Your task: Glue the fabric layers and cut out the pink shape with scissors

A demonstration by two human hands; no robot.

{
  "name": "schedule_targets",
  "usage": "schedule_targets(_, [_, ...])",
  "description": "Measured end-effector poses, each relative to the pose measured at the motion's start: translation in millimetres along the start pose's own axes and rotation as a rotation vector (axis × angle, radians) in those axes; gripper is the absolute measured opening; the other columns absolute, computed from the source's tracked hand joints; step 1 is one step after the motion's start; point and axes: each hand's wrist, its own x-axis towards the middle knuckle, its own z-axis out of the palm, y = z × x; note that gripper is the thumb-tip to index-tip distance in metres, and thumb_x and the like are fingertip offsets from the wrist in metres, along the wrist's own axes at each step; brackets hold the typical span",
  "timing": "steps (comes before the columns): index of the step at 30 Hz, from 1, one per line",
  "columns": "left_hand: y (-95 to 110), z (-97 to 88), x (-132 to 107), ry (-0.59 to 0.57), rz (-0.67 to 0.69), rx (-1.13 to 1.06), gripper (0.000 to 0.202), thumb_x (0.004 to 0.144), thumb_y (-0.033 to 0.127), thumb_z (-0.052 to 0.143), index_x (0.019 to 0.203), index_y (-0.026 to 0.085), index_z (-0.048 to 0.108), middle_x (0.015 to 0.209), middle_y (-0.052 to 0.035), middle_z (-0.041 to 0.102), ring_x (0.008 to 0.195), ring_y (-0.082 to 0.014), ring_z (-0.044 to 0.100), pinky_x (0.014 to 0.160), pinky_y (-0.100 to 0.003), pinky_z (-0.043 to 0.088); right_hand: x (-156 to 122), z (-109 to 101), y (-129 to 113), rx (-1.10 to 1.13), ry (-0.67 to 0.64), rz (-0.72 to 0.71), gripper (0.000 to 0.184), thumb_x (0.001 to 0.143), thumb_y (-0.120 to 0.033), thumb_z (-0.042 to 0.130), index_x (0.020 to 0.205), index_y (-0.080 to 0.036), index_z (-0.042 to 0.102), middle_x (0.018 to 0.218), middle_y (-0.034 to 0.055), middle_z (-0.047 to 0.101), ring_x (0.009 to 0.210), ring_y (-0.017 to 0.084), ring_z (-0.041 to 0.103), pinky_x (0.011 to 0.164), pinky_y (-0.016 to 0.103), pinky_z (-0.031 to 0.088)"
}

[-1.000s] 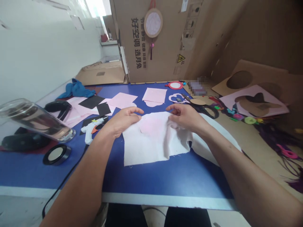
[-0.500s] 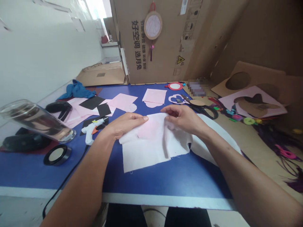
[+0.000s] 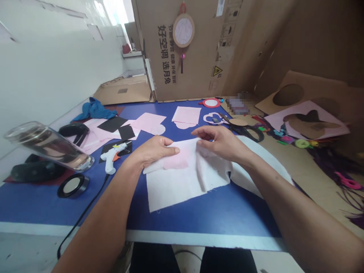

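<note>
A piece of white cloth with frayed edges lies partly folded on the blue tabletop in front of me. A pink patch shows on or through its folded upper layer; which of the two I cannot tell. My left hand holds the cloth's upper left part, thumb pressed on top and fingers hidden beneath. At the upper right edge, my right hand pinches the cloth between thumb and curled fingers, beside a raised crease. A larger rounded white sheet lies under my right forearm.
To the left are a glue gun, a roll of tape and a tilted glass of liquid. Pink paper sheets lie behind my hands. Black-handled scissors rest at the right, near cardboard cutouts.
My left thumb has slid from the cloth's upper edge slightly down and onto its face. The right hand keeps its pinch almost unchanged. The whole view has shifted a little.
</note>
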Motion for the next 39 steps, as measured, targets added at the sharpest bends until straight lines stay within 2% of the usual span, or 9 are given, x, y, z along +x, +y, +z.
schedule_targets(7, [4, 3.3, -4, -0.123, -0.061, 0.007, 0.025, 0.077, 0.038, 0.09, 0.074, 0.017, 0.077, 0.069, -0.0059, 0.077, 0.054, -0.0163, 0.066, 0.049, -0.025, 0.048, 0, 2, -3, 0.004, 0.004, -0.059, 0.029, 0.088, -0.021, 0.067, 0.113, -0.02, 0.081, 0.107, 0.0056, 0.082, 0.093, 0.024, 0.073, 0.092, 0.041, 0.058])
schedule_targets(11, [2, 3.3, 0, -0.128, -0.055, -0.188, 0.019, 0.08, 0.031, 0.089, 0.075, 0.015, 0.079, 0.073, -0.0086, 0.079, 0.056, -0.0168, 0.069, 0.054, -0.026, 0.055, 0, 2, -5, -0.015, 0.09, -0.086, 0.035, 0.088, -0.019, 0.066, 0.12, -0.021, 0.078, 0.115, 0.0075, 0.081, 0.102, 0.025, 0.074, 0.097, 0.042, 0.058])
schedule_targets(16, [6, -0.8, 4, -0.014, 0.024, -0.541, 0.012, 0.086, 0.021, 0.08, 0.089, 0.01, 0.082, 0.087, -0.0167, 0.082, 0.074, -0.025, 0.079, 0.076, -0.037, 0.066, -1, -7, -11, -0.084, 0.47, -0.097, 0.033, 0.091, -0.023, 0.066, 0.122, -0.023, 0.077, 0.125, 0.0102, 0.077, 0.106, 0.027, 0.074, 0.098, 0.044, 0.06])
schedule_targets(21, [16, -5.5, 5, 0.194, 0.173, -0.782, 0.015, 0.095, 0.024, 0.071, 0.1, 0.011, 0.079, 0.097, -0.0151, 0.083, 0.097, -0.0304, 0.082, 0.097, -0.044, 0.066, -5, -10, -25, -0.013, 0.582, -0.124, 0.029, 0.095, -0.025, 0.065, 0.122, -0.023, 0.077, 0.114, 0.0081, 0.079, 0.098, 0.025, 0.075, 0.092, 0.041, 0.062])
schedule_targets(25, [22, -7.7, 6, 0.339, 0.32, -0.939, 0.022, 0.102, 0.027, 0.065, 0.117, 0.017, 0.077, 0.111, -0.0108, 0.084, 0.121, -0.0306, 0.076, 0.108, -0.044, 0.061, -8, -5, -32, 0.141, 0.512, -0.061, 0.023, 0.1, -0.038, 0.069, 0.116, -0.024, 0.077, 0.103, 0.0059, 0.08, 0.092, 0.024, 0.075, 0.086, 0.039, 0.062])
schedule_targets(29, [24, -1.1, 8, 0.371, 0.444, -1.038, 0.032, 0.104, 0.026, 0.061, 0.133, 0.017, 0.073, 0.121, -0.0097, 0.083, 0.132, -0.0278, 0.07, 0.114, -0.041, 0.056, -7, 0, -25, 0.361, 0.334, 0.084, 0.038, 0.104, -0.058, 0.063, 0.121, -0.026, 0.073, 0.111, 0.0071, 0.079, 0.101, 0.024, 0.076, 0.087, 0.037, 0.061])
schedule_targets(32, [23, 10.1, 9, 0.334, 0.379, -1.11, 0.034, 0.105, 0.025, 0.057, 0.134, 0.014, 0.071, 0.123, -0.0116, 0.082, 0.131, -0.0271, 0.071, 0.115, -0.04, 0.055, -3, 5, -14, 0.396, 0.218, 0.206, 0.046, 0.097, -0.059, 0.074, 0.129, -0.026, 0.068, 0.127, 0.0088, 0.076, 0.116, 0.028, 0.072, 0.094, 0.039, 0.058])
schedule_targets(35, [22, 20.1, 10, 0.296, 0.317, -1.177, 0.033, 0.106, 0.02, 0.055, 0.134, 0.012, 0.071, 0.118, -0.0118, 0.083, 0.123, -0.0275, 0.075, 0.113, -0.041, 0.057, -1, 12, -7, 0.477, 0.092, 0.316, 0.051, 0.093, -0.053, 0.08, 0.134, -0.025, 0.066, 0.134, 0.011, 0.074, 0.12, 0.029, 0.071, 0.096, 0.04, 0.057])
schedule_targets(39, [22, 25.7, 10, 0.256, 0.271, -1.286, 0.035, 0.105, 0.013, 0.056, 0.136, 0.012, 0.07, 0.097, -0.0071, 0.085, 0.102, -0.0223, 0.081, 0.108, -0.037, 0.059, -1, 24, -5, 0.627, -0.038, 0.449, 0.042, 0.085, -0.051, 0.087, 0.113, -0.023, 0.073, 0.125, 0.0094, 0.077, 0.113, 0.027, 0.072, 0.093, 0.038, 0.055])
